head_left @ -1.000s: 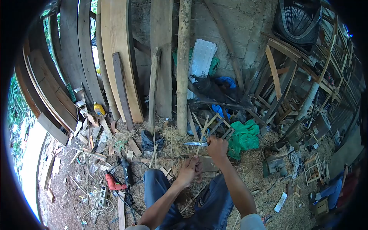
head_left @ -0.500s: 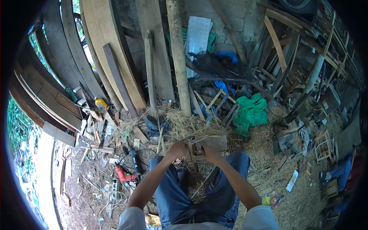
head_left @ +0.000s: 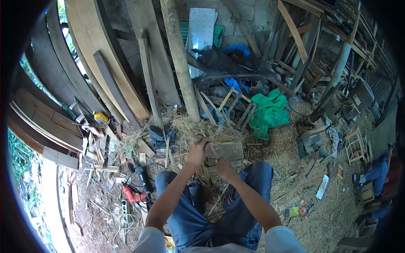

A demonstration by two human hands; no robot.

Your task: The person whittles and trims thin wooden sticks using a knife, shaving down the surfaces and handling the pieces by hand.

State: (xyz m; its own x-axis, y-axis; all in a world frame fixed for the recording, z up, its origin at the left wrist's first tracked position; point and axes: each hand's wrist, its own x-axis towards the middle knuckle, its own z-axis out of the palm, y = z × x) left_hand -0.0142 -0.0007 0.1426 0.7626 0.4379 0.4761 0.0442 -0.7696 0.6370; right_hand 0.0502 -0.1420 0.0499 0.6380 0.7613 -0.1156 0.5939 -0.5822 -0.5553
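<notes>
In front of my knees is a flat piece of wood (head_left: 230, 150), low and pale brown. My left hand (head_left: 196, 154) is closed at its left end, fingers curled near the top corner. What it grips there, if anything, is too small to make out. Just below the wood's front edge, my right hand (head_left: 226, 169) is closed with the thumb toward the wood. Whatever lies in its fingers is hidden. A narrow upright wooden piece (head_left: 206, 175) shows under the wood, between my legs.
A red power drill (head_left: 133, 194) and a dark power tool (head_left: 144, 179) lie to the left, near a power strip (head_left: 125, 207) with cords. Long boards (head_left: 105, 59) lean behind. A green sheet (head_left: 270, 111) lies at the back right. Another person's leg (head_left: 373, 170) shows far right.
My left hand has risen slightly to the wood's upper left corner. My right hand has dropped lower, to its front edge. The whole view has shifted a little.
</notes>
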